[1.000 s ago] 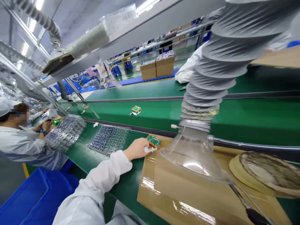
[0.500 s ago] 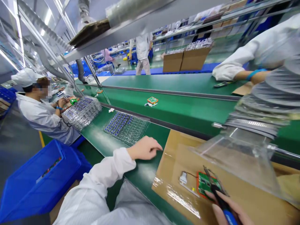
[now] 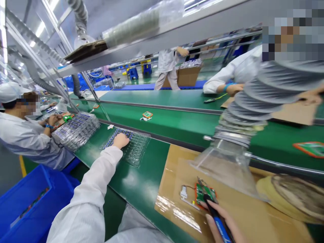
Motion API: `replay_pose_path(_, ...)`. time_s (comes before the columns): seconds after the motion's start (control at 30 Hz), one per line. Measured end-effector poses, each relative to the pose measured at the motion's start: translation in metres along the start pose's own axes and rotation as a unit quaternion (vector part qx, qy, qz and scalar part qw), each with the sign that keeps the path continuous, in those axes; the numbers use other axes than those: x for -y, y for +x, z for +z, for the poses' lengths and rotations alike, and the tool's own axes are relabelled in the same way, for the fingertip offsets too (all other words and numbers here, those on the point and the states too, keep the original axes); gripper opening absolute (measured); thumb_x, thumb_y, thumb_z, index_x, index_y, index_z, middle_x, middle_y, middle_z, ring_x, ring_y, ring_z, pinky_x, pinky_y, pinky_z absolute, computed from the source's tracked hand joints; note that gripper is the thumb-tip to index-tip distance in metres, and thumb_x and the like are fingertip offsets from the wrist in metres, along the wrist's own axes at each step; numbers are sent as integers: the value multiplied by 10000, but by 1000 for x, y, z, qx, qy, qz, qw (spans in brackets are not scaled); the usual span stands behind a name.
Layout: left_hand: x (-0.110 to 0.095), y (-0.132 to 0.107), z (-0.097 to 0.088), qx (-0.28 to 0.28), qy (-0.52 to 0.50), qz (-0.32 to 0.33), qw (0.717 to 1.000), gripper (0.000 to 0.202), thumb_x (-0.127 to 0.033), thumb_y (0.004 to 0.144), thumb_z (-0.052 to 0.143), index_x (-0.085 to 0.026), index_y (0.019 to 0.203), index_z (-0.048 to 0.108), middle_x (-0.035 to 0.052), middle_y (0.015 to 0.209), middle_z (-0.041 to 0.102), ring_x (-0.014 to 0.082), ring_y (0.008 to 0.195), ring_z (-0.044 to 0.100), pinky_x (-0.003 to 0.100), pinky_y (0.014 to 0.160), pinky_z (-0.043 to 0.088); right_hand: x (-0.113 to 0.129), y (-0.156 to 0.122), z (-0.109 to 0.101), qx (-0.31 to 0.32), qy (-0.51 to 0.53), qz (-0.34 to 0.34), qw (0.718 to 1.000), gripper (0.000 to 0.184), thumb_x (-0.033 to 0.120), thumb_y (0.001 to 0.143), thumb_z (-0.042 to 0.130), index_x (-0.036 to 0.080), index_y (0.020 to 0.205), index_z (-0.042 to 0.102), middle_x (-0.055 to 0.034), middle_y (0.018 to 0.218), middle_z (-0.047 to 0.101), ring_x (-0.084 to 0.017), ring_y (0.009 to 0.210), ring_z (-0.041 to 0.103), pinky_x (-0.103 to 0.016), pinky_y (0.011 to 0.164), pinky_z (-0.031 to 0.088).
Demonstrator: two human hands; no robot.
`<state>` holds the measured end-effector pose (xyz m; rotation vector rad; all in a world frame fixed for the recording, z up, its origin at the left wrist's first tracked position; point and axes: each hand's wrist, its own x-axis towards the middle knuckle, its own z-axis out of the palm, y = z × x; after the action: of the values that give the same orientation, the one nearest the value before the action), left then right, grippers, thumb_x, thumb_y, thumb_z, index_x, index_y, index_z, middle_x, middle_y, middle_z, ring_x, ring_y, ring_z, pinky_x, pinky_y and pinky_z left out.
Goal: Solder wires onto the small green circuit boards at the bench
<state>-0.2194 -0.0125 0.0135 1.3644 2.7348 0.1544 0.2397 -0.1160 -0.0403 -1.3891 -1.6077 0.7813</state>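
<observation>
My left hand (image 3: 121, 140) is over a clear plastic tray (image 3: 138, 153) holding rows of small blue-and-silver parts (image 3: 111, 140). Its fingers are curled down onto the parts, and the fingertips are hidden. My right hand (image 3: 217, 216) grips a soldering iron (image 3: 215, 212) with a blue and black handle. The iron's dark tip passes above a green circuit board (image 3: 199, 192) with an orange edge. Beside that board, joined by a thin wire, is a white plastic piece (image 3: 184, 193). Both lie on a brown cardboard sheet (image 3: 174, 168).
A clear fume hood (image 3: 222, 165) on a grey ribbed hose (image 3: 258, 98) hangs over the cardboard. Another board (image 3: 147, 114) lies on the green belt (image 3: 172, 125). Stacked trays (image 3: 78, 130) and a co-worker (image 3: 27, 131) are left, above a blue bin (image 3: 30, 206). A round yellowish container (image 3: 270, 192) is right.
My left hand has moved left and forward from the bare bench onto the tray. My right hand keeps the iron over the board. The whole view has shifted.
</observation>
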Motion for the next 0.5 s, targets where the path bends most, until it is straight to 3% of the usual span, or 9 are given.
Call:
replay_pose_path(0.13, -6, 0, 5, -39, -66, -52, 996, 229, -384, 871, 637, -198, 836, 764, 106, 920, 769, 288, 1022, 694, 332, 905, 489, 13, -3, 6, -65, -18, -48, 997, 333, 549, 874, 453, 505, 1163, 614, 40, 951, 783, -406, 971, 733, -529, 787, 649)
replay_pose_path(0.27, -12, -5, 2, -87, -162, -55, 981, 118, -278, 808, 657, -209, 717, 683, 75, 848, 756, 274, 958, 693, 334, 881, 503, 11, -2, 7, -81, -26, -48, 995, 333, 586, 897, 432, 503, 1166, 610, 67, 953, 777, -374, 896, 759, -474, 701, 669)
replay_pose_path(0.4, -31, -26, -8, -160, -280, 7, 947, 131, -286, 848, 544, -179, 822, 615, 107, 1074, 740, 244, 1039, 675, 331, 964, 500, 2, -2, 6, -61, 4, -28, 998, 343, 588, 914, 496, 438, 1176, 659, 46, 1010, 776, -319, 954, 759, -359, 802, 654)
replay_pose_path(0.43, -40, -37, -9, -161, -314, 33, 935, 158, -311, 865, 525, -174, 841, 599, 110, 1083, 741, 227, 1018, 684, 317, 950, 509, 0, -2, 7, -56, 10, -24, 998, 355, 593, 916, 507, 420, 1179, 673, 37, 1033, 774, -309, 967, 756, -340, 825, 645)
replay_pose_path(0.5, -63, -68, -6, -101, -406, 103, 903, 204, -372, 882, 538, -174, 854, 578, 96, 994, 759, 198, 918, 704, 291, 880, 532, -4, -1, 7, -49, 23, -18, 998, 381, 609, 924, 511, 397, 1184, 691, 24, 1069, 769, -296, 985, 749, -332, 862, 629)
